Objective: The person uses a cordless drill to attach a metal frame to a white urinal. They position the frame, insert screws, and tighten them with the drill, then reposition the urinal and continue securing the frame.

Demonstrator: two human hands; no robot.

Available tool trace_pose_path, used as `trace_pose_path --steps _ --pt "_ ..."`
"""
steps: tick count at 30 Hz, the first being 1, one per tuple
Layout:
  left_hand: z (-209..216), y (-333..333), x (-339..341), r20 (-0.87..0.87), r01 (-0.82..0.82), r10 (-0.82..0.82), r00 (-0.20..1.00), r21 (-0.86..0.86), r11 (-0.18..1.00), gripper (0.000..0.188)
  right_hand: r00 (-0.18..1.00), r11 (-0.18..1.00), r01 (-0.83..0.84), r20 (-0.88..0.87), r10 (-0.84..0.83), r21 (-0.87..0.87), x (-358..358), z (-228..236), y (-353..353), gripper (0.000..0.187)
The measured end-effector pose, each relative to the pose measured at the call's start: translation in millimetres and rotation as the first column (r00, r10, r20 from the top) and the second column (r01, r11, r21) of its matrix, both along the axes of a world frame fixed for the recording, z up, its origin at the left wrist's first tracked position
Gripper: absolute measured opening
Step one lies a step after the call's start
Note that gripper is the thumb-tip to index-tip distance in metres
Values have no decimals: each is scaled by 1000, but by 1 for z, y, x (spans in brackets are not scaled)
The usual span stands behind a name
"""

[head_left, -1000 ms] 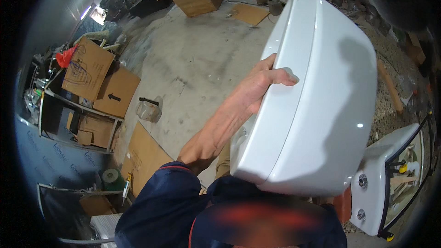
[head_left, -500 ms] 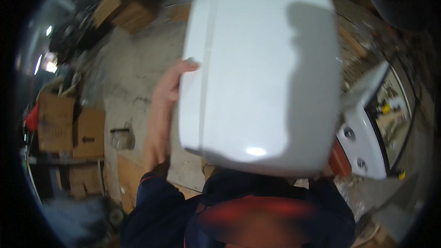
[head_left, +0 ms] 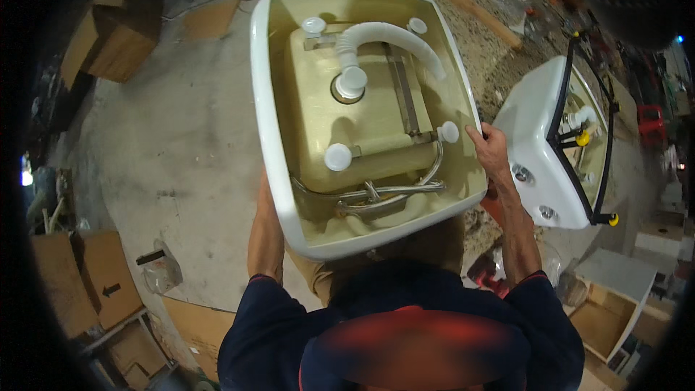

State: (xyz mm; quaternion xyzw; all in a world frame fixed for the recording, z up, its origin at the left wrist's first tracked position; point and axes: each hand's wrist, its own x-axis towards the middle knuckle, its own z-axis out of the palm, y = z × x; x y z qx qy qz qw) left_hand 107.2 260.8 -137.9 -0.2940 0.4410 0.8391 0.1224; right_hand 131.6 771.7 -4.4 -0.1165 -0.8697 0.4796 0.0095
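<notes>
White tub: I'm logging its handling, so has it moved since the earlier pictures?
Yes: the white tub has flipped, hollow underside now facing the camera, and shifted left, clear of the black-edged basin it partly covered before.

On your left you can pass over a wide stretch of floor (head_left: 195, 123), with a plastic container (head_left: 161, 275) and a cardboard sheet (head_left: 197, 327) lower down in the way. Your right is tighter, since a second white basin (head_left: 527, 119), edged in black, stands near your right hand (head_left: 492, 150). You can reach into the open side of the basin (head_left: 315, 108) you hold, but the ribbed white hose (head_left: 394, 32), round white knobs (head_left: 337, 156) and metal tubes (head_left: 413, 189) block parts of it.
</notes>
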Motion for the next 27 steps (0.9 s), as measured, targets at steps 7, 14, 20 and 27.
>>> trace_pose_path --steps 7,14,20,27 --pt "-78 6 0 140 97 -92 986 -30 995 61 995 979 91 27 -98 182 5 -8 -21 26" --pt "-78 0 -7 219 224 -188 957 -156 962 60 994 946 84 -92 -58 312 17 -27 -41 29" --pt "-60 -17 3 248 294 -226 942 -287 912 60 989 999 31 147 -25 -34 31 -31 -23 38" --pt "-22 -66 94 205 344 -279 938 -653 675 60 898 851 54 347 -270 522 -31 -238 94 34"
